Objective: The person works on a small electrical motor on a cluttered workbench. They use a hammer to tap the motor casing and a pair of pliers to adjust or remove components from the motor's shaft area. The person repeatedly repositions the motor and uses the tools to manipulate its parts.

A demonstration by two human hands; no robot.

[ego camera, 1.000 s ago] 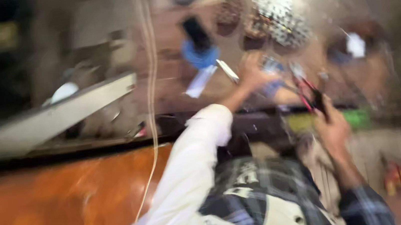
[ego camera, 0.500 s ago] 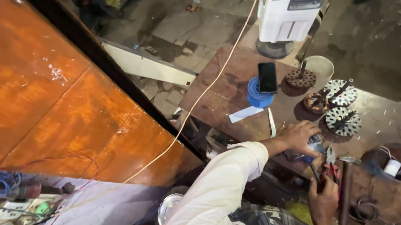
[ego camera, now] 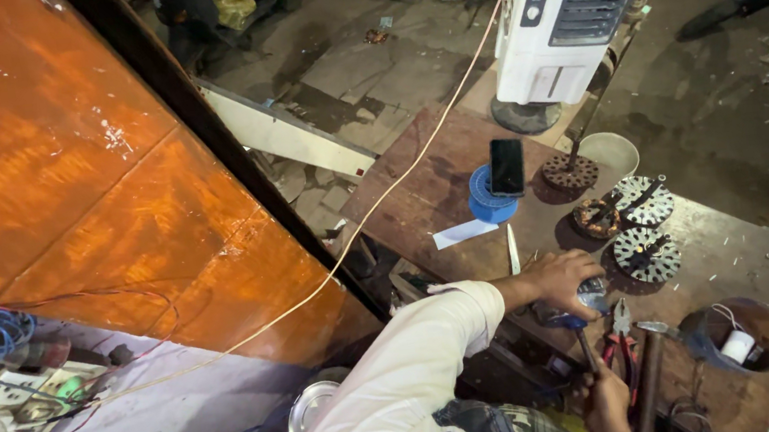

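Fingers of the left hand (ego camera: 560, 278) clench over a small blue-grey part (ego camera: 592, 297) on the workbench (ego camera: 746, 252); its exact kind cannot be made out. Below, the right hand (ego camera: 608, 398) grasps a tool handle (ego camera: 585, 348) leading up to that part. Part appears rigid, compact and fairly heavy; grip across its body. Red pliers (ego camera: 622, 338) lie just beside. Round stator discs (ego camera: 645, 254) and a phone (ego camera: 506, 166) lie farther off.

orange plywood wall (ego camera: 63, 185), worn wooden workbench (ego camera: 420, 193), white air cooler (ego camera: 573, 11), cracked concrete floor (ego camera: 737, 89)
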